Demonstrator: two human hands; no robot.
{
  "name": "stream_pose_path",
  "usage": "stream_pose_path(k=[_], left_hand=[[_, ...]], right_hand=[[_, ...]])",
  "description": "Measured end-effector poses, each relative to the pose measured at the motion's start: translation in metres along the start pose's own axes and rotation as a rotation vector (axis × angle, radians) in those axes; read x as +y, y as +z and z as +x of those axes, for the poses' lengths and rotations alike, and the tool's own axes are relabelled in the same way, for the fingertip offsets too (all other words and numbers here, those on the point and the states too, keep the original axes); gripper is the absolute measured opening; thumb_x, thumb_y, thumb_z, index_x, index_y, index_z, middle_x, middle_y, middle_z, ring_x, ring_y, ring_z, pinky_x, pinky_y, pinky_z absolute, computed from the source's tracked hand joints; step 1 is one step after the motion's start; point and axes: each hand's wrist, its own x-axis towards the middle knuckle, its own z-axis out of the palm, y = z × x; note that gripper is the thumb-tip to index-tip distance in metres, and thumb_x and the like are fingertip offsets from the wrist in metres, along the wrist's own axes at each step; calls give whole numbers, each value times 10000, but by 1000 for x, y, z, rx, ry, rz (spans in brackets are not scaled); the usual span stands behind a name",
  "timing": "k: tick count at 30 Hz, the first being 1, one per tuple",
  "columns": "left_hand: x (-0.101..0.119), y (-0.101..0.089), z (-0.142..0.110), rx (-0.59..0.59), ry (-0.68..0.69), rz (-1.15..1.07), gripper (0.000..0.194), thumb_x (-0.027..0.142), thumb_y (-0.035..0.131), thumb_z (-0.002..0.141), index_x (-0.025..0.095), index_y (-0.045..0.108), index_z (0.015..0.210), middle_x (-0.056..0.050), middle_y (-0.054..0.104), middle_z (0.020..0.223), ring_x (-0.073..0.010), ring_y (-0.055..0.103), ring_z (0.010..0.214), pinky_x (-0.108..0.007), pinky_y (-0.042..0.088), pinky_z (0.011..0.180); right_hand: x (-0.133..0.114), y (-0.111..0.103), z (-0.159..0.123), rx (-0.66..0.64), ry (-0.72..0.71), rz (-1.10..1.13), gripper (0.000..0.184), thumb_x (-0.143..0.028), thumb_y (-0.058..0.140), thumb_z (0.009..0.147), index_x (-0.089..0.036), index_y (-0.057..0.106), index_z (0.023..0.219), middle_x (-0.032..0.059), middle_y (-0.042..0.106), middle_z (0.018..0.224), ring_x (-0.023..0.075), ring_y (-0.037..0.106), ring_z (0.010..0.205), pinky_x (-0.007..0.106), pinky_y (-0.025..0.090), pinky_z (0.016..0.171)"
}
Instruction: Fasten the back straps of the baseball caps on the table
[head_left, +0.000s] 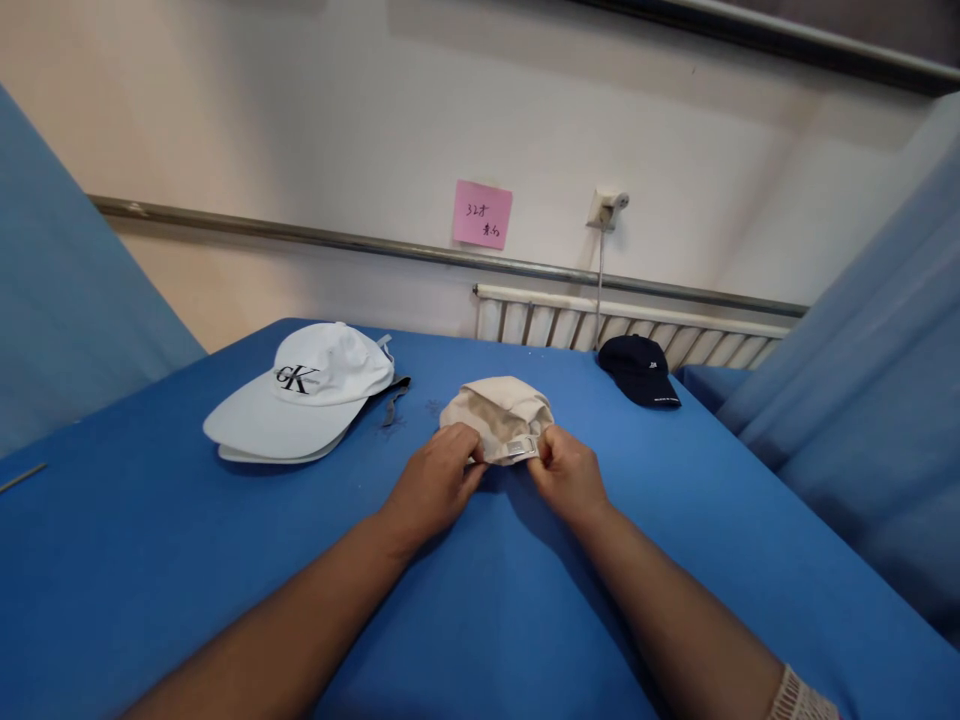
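Note:
A beige cap (510,395) is held between my two hands just above the blue table, its back strap and metal buckle turned toward me. My left hand (441,475) is closed on the cap's left edge, fingers pinching the fabric. On the opposite edge, beside the buckle, my right hand (568,472) grips with curled fingers. The brim of this cap is hidden from me. To the left lies a stack of caps, topped by a white cap (330,365) with black letters on its front. A dark navy cap (637,368) rests at the far right.
A blue cover (465,620) spreads over the table. Behind it stand a white radiator (540,318), a metal rail (337,238), a pink note (482,214) and a plugged socket (604,210). Blue curtains (862,350) hang at both sides. A thin stick (22,478) lies far left.

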Motion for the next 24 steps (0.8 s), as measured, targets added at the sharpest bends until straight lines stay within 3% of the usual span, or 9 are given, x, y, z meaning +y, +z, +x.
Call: stream_pose_path(k=[7,14,21,24], left_hand=[[-5,6,2,-150,-160,41,44,165,540,791,203,531,810,-23,613,795,-181,557,721,-282,362,638],[-5,1,6,-60,-256,48,39,177,526,748,201,496,753,-19,603,769,-166,538,669,-271,340,603],[-14,7,4,-293,-257,-109,91,121,516,695,192,557,734,-7,630,737,-158,561,667,-252,357,604],[-19,9,4,-305,-253,-136,114,113,513,695,189,583,744,-5,642,739,-159,572,669,-253,372,616]], right_hand=[[6,2,0,90,30,108,219,-225,528,779,-230,368,630,-57,425,578,115,388,528,257,320,575],[13,10,-3,144,93,238,228,-217,555,747,-232,366,621,-70,411,561,105,370,521,243,325,556],[11,10,-2,82,137,195,230,-224,556,745,-230,360,623,-66,413,571,111,386,537,242,328,575],[12,1,1,-87,141,51,195,-197,550,743,-221,395,627,-44,470,604,122,423,566,249,304,579]])
